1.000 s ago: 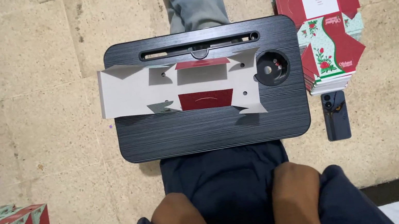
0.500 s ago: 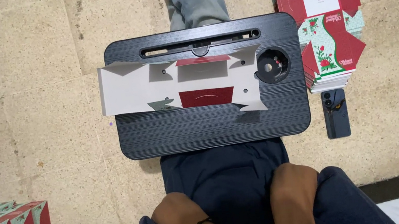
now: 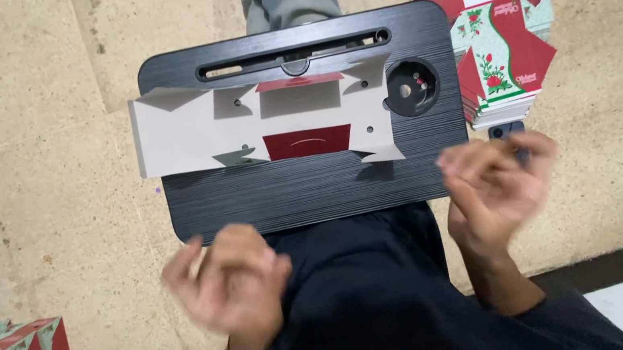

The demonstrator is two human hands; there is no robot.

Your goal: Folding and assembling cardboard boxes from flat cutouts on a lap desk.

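I see both hands raised and empty above my lap, the left hand (image 3: 229, 280) and right hand (image 3: 495, 178) blurred, fingers loosely curled, well apart. The flat unfolded carton blank (image 3: 255, 122) lies printed side down across the black lap desk (image 3: 313, 187), overhanging its left edge, leaving bare desk nearest me.

The lap desk (image 3: 314, 191) looks like dark laminate with a fine brushed grain and a slight sheen. On it lies an unfolded box blank (image 3: 255, 122) of matt pale-grey cardboard with smooth red printed panels. The stack of flat printed cartons (image 3: 498, 27) looks glossy. The floor (image 3: 25, 158) is rough, pitted beige stone. The person's dark garment (image 3: 369, 297) is soft matt cloth.
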